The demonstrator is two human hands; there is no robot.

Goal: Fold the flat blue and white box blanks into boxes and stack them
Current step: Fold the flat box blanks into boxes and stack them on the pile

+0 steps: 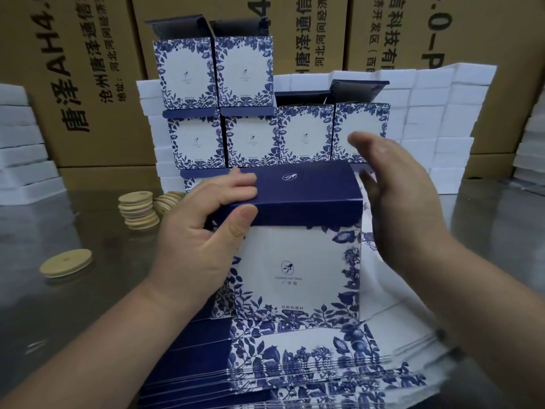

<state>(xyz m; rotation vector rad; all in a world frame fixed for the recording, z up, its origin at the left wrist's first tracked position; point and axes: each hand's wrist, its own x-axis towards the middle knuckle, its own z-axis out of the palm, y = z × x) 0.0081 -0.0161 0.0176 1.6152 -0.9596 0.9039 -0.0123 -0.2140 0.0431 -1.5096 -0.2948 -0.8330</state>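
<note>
A folded blue and white box [298, 261] stands upright in the middle, its dark blue lid flap [300, 190] bent over the top. My left hand [206, 222] grips the lid's left end, fingers on top and thumb on the front edge. My right hand [395, 187] hovers flat beside the box's right side, fingers straight, holding nothing. Under the box lies a fanned pile of flat blanks [309, 367]. Behind it, several finished boxes [247, 113] are stacked in rows with their flaps up.
Stacks of round wooden lids [138, 211] and one single lid [66, 262] lie on the shiny table at left. White foam trays [427, 113] are piled behind the boxes and at far left [20, 152]. Brown cartons [88, 69] form the back wall.
</note>
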